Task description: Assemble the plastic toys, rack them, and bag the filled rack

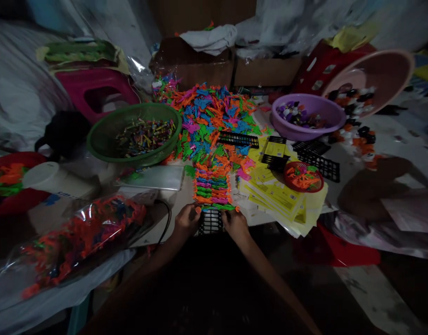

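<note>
At the table's near edge, my left hand (187,219) and my right hand (235,224) sit on either side of a black plastic grid tray (211,222). Fingers of both hands are closed, and a small orange plastic piece (198,210) shows at the left fingertips. Another orange plastic piece (237,209) shows at the right ones; their kind is too small to make out. Just beyond the tray, brightly coloured plastic figures (212,184) lie in stacked rows. A large loose heap of such figures (214,109) spreads behind them.
On the left are a green basin (95,139) of small striped pieces and a clear bag of figures (84,232). To the right lie yellow printed sheets (276,197), a small red basket (304,187) and black grids (325,163). Behind them stands a purple basin (287,128).
</note>
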Demonstrator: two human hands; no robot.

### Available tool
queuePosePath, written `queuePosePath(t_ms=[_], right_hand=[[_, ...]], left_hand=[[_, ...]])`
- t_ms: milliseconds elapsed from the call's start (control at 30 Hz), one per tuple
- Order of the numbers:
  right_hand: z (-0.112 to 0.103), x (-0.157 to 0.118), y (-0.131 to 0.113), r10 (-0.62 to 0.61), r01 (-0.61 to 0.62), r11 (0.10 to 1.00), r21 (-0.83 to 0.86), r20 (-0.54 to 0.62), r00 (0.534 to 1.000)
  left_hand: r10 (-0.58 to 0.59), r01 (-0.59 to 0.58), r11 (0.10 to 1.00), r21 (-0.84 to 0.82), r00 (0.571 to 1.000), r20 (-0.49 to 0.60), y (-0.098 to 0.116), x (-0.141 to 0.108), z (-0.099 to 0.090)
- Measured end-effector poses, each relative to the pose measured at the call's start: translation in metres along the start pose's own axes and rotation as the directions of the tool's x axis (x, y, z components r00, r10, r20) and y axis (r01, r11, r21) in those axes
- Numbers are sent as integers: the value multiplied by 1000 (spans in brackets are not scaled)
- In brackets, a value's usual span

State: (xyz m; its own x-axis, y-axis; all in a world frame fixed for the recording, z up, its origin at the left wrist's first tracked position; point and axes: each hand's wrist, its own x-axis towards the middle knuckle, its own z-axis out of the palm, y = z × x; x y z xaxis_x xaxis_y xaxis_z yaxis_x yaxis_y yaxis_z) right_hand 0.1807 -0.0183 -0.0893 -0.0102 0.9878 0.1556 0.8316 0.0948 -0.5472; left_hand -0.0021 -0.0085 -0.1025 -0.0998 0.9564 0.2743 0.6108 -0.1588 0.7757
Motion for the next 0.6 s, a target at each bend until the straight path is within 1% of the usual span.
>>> queuePosePath(t_ms=[167, 267, 467, 600], right_hand=[[1, 0, 1, 14, -13, 999, -30, 13, 1000], [0, 1, 1, 16, -15, 999, -38, 22, 1000], [-1, 1, 0, 72, -67, 995, -71, 68, 995], [1, 0, 1, 58, -53, 995, -88, 60, 996]], left_hand=[[-39, 40, 999, -4, 997, 64, 1, 3, -1], [-48, 48, 999, -9, 998, 39, 1, 3, 1], [-22, 22, 1000, -6, 1000, 5, 0, 1, 5], [41, -41, 998, -45, 999, 2, -2, -2, 6]])
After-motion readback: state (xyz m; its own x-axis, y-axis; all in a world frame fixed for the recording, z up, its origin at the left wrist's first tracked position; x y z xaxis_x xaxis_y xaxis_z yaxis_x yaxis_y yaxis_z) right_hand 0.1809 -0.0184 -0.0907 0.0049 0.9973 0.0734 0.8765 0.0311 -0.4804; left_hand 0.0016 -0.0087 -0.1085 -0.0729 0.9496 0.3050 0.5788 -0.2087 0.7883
